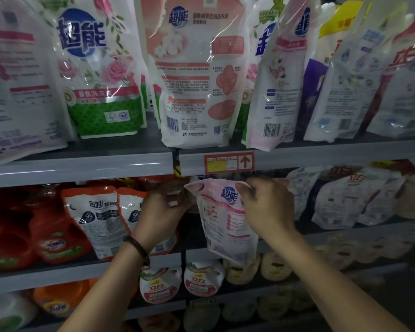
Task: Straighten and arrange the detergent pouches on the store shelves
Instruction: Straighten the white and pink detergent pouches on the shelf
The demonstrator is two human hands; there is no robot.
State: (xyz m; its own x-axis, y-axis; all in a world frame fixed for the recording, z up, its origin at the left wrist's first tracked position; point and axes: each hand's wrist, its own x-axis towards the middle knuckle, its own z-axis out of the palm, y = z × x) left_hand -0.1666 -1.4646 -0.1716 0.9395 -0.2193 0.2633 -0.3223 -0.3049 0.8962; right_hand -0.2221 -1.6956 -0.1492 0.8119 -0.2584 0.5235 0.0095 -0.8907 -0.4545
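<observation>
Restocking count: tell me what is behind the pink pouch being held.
Above the pink pouch, blue logos of more pouches peek out behind it; a dark shelf gap shows at its left. How many stand there is covered.

Both forearms reach forward; the right hand pinches the top of a pink pouch, the left hand curls its fingers beside it.

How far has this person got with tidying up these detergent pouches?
Little looks finished: on the top shelf only the green rose pouch stands front-facing. In hand: the right hand grips the top of a pink pouch, held tilted before the middle shelf; the left hand is at its other corner, grip unclear. Left: the back-facing pouch and the leaning pouches to its right need straightening.
</observation>
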